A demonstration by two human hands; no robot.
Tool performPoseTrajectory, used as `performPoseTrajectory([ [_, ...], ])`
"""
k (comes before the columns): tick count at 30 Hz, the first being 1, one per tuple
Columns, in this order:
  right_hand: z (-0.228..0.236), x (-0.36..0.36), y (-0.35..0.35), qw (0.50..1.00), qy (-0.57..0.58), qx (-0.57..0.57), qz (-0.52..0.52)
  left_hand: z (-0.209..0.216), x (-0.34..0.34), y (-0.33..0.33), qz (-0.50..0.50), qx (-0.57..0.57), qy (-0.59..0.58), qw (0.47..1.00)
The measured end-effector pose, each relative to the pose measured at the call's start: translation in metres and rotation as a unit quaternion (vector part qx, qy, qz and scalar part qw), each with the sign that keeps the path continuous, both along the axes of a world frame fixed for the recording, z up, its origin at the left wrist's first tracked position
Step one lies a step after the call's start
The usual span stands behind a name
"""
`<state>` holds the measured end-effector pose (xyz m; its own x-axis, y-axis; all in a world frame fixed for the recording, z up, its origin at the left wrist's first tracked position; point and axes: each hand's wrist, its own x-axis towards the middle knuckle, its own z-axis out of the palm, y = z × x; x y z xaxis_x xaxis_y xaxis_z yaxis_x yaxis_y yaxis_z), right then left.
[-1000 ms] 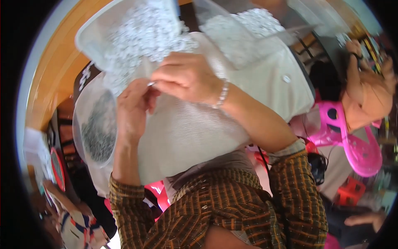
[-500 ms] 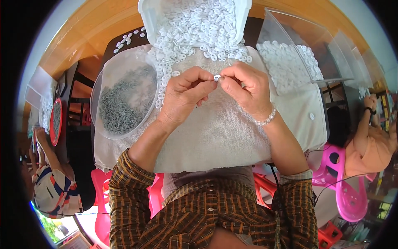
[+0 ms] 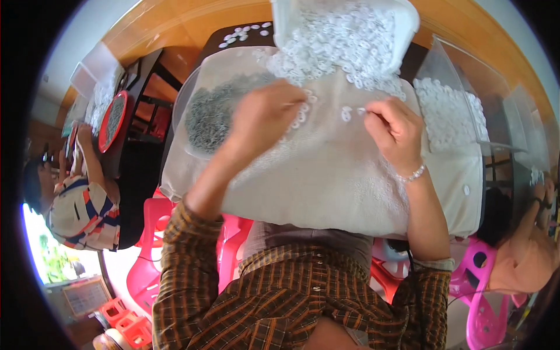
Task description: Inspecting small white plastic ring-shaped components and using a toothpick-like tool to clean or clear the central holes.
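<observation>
Head view: the left hand (image 3: 265,114) is reaching, fingers curled, between a grey metal-piece pile (image 3: 213,114) and white plastic rings (image 3: 344,49). The right hand (image 3: 394,131) is pinching something tiny beside loose rings on the cloth-covered table (image 3: 326,181). Picking step; joining likely follows.

Pink plastic chairs (image 3: 154,233) below — a person in a striped shirt (image 3: 81,210) at left.

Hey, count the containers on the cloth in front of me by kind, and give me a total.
White tub of white rings: 1
Clear bag of grey metal bits: 1
Clear box of white pieces: 1
Total: 3
</observation>
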<state>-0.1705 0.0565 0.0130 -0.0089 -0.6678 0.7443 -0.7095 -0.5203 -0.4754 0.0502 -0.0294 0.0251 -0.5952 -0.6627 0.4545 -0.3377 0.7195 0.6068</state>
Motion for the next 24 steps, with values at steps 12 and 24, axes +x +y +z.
performPoseTrajectory([
  [12,-0.019,-0.009,-0.005,0.995,0.086,-0.046,-0.035,-0.017,0.057,-0.02,0.071,-0.14,-0.275,0.949],
  [24,-0.02,-0.003,0.002,0.994,0.094,-0.038,-0.048,0.0,0.057,-0.022,0.084,-0.191,-0.207,0.956],
])
